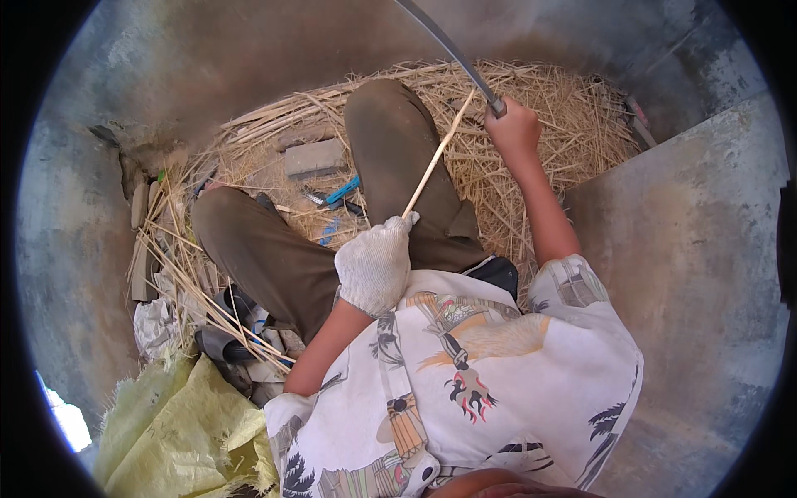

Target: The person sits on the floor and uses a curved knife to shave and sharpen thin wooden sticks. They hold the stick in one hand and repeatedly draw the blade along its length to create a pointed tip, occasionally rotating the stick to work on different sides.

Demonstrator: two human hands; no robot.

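My left hand (pixel 374 266), in a white knitted glove, is closed around the near end of a thin pale stick (pixel 438 158). The stick slants up and away to the right, across my bent right leg. In my bare right hand (pixel 512 131) is the handle of a long knife with a narrow, slightly curved grey blade (pixel 444 40). The blade reaches up and to the left, past the top edge of the picture. The stick's far tip comes close to the blade just above the handle; whether they touch I cannot tell.
Shavings and split strips (pixel 573 124) cover the floor beyond my legs. A grey brick (pixel 315 158) and a blue-handled tool (pixel 342 191) lie between my knees. Several long sticks (pixel 207 303) and a yellow woven sack (pixel 183 432) are at left. Concrete walls (pixel 689 249) stand close around.
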